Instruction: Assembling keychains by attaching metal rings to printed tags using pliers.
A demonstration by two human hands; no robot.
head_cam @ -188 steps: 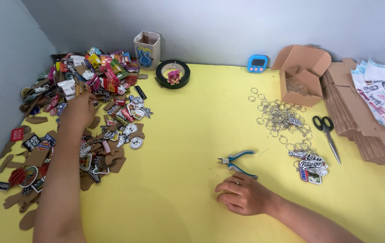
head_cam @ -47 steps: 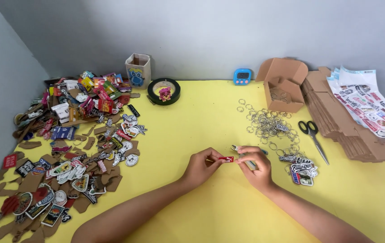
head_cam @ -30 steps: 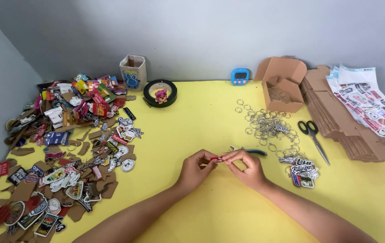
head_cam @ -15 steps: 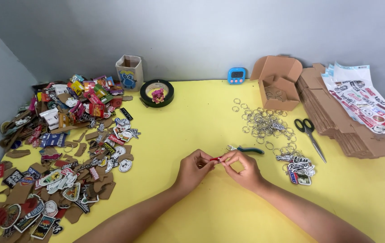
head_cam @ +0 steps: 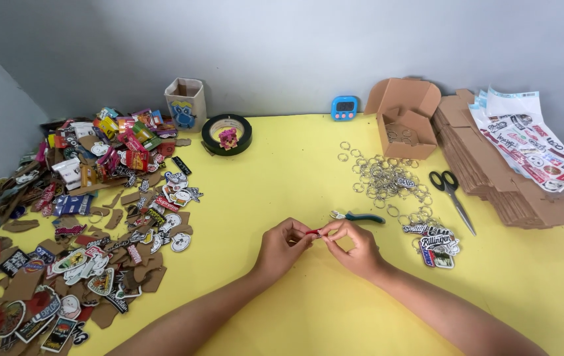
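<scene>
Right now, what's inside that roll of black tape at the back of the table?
A small pink figure sits in the hole of the black tape roll. The table beneath it is covered, and its details are too small to tell.

On my yellow counter [head_cam: 282,165] a heap of colourful charms [head_cam: 90,217] sprawls at the left; a paper cup [head_cam: 185,103] and tape roll [head_cam: 227,134] stand by the wall, with a blue timer [head_cam: 344,107], open cardboard box [head_cam: 404,115], loose rings [head_cam: 381,175], scissors [head_cam: 452,191] and sticker sheets [head_cam: 532,142] to the right

Yellow table [head_cam: 282,165], patch pile [head_cam: 90,211], key rings [head_cam: 381,175], scissors [head_cam: 452,196], pliers [head_cam: 357,217]
</scene>
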